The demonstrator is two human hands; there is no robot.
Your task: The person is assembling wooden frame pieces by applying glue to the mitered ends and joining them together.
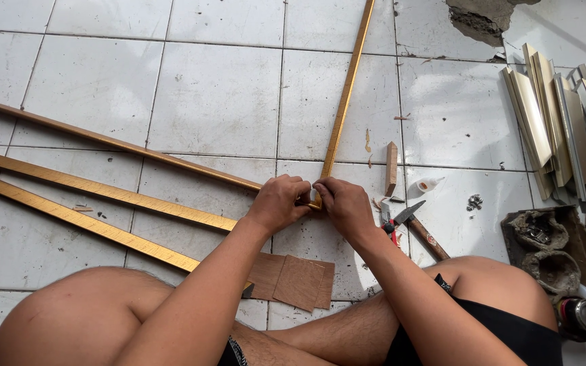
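I sit cross-legged on a white tiled floor [218, 95]. My left hand [279, 201] and my right hand [345, 203] meet at a corner where two gold frame mouldings join. One gold moulding [346, 91] runs away from the corner toward the top. The other gold moulding [110, 144] runs off to the left. Both hands pinch the joint; the corner itself is mostly hidden by my fingers.
Two more gold strips [89, 186] lie at left. Brown board pieces [293, 279] lie under my forearms. A small wood block [391, 168], a glue bottle [430, 184], a hammer [420, 229], staples [474, 201], a pile of moulding offcuts [564, 122] and a dirty tray with a can [564, 264] sit at right.
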